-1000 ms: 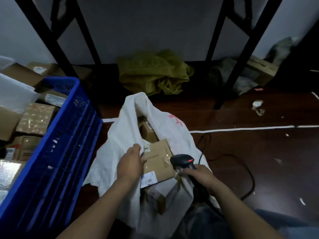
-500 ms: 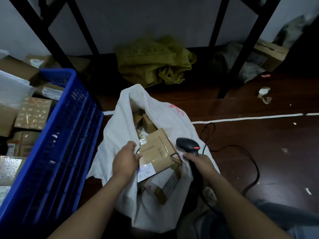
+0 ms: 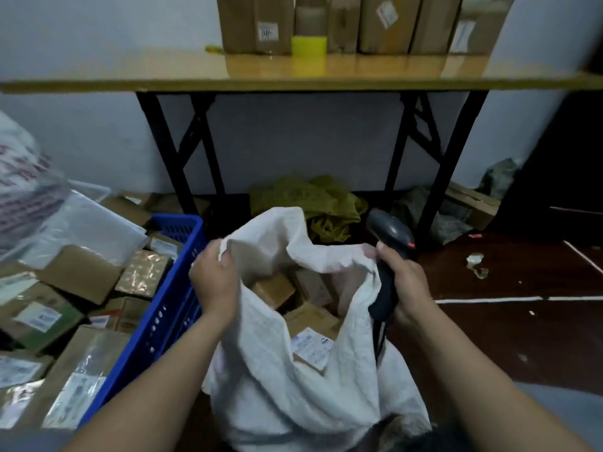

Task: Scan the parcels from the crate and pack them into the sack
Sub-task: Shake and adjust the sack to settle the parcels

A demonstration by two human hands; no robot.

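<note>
Head view: your left hand (image 3: pixel 215 282) has fingers (image 3: pixel 212 252) clamped on the sack (image 3: pixel 293 396) rim beside the blue crate (image 3: pixel 163 321), your right hand (image 3: pixel 406 288) wraps the scanner (image 3: pixel 391 231) at the opposite rim; the cloth is limp and the boxed parcels (image 3: pixel 310 321) inside probably make it heavy, so grip bunched rim.

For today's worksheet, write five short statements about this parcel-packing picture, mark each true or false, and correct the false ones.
1. The left hand grips the rim of the white sack. True.
2. The right hand holds a roll of tape. False: it holds the barcode scanner.
3. The blue crate stands on the sack's right. False: it stands on its left.
4. Cardboard parcels lie inside the sack. True.
5. The table is bare. False: boxes and a yellow roll stand on the table.
</note>
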